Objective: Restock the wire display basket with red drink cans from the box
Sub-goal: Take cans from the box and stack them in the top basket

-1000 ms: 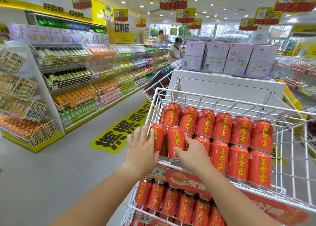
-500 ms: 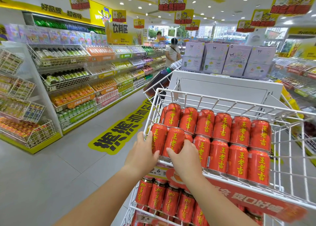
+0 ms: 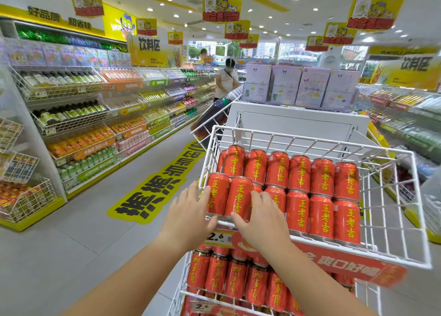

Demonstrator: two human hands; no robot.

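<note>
The left hand [image 3: 188, 211] lays nearly straight fingers [image 3: 200, 192] flat against the outer side of the leftmost red can [image 3: 217, 194]. The right hand [image 3: 262, 220] rests relaxed fingers [image 3: 263, 196] on the right side of the neighbouring can [image 3: 238, 197], its thumb at the can's base. Both cans stand upright between the fingers, at the front left corner of the white wire basket [image 3: 310, 138]. More red cans [image 3: 322, 196] fill the rows to the right of the fingers. Below the hands, darker cans [image 3: 236, 277] line a lower shelf.

two hands [image 3: 191, 211], two cans [image 3: 238, 196] between them
</note>
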